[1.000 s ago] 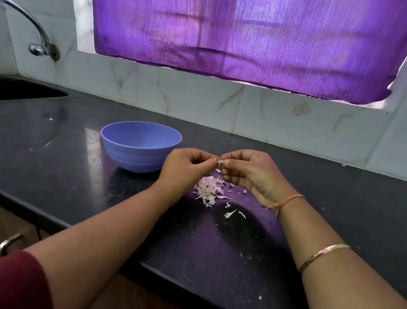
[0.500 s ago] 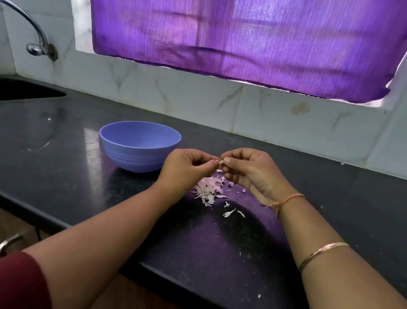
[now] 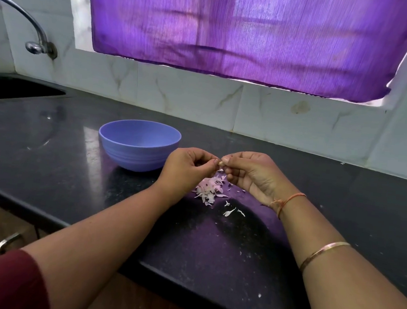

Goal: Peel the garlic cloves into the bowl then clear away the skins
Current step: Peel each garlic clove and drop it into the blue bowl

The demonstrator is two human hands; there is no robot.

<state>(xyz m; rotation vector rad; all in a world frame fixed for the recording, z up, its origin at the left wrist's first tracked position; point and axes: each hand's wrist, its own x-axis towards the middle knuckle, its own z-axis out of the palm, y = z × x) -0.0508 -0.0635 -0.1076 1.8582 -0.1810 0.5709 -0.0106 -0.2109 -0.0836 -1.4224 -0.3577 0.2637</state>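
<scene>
Counter (image 3: 74,168): black stone. Its front edge is nearest, and the bowl sits well back on it.
Stray flakes (image 3: 229,212): a few white bits, nearer than the bowl and to its right.
Skin heap (image 3: 210,189): a pale pinkish pile by the bowl's near right side, directly under the hands.
Left hand (image 3: 186,167): fingers curled, thumb and forefinger pinching one end of the clove, just right of the bowl.
Right hand (image 3: 249,172): fingers curled, its thumb tip and forefinger nipping the clove's other end, further right of the bowl.
Garlic clove (image 3: 220,163): a small tan bit between the two sets of fingertips, held above the heap. It is mostly hidden.
Bowl (image 3: 129,155): lilac and upright. Its floor is out of sight, so I cannot tell whether any cloves lie in it.
Step in hand: peeling, by the look of it, with the skin worked loose over the heap.
Next move: probably stripping the last skin with a fine nail-tip pull, then carrying the bare clove left and dropping it over the bowl's rim. Clearing the skins comes later.
Beyond the bowl: sink (image 3: 15,89) and tap (image 3: 34,31) far to the left, with a purple curtain (image 3: 243,35) behind.
</scene>
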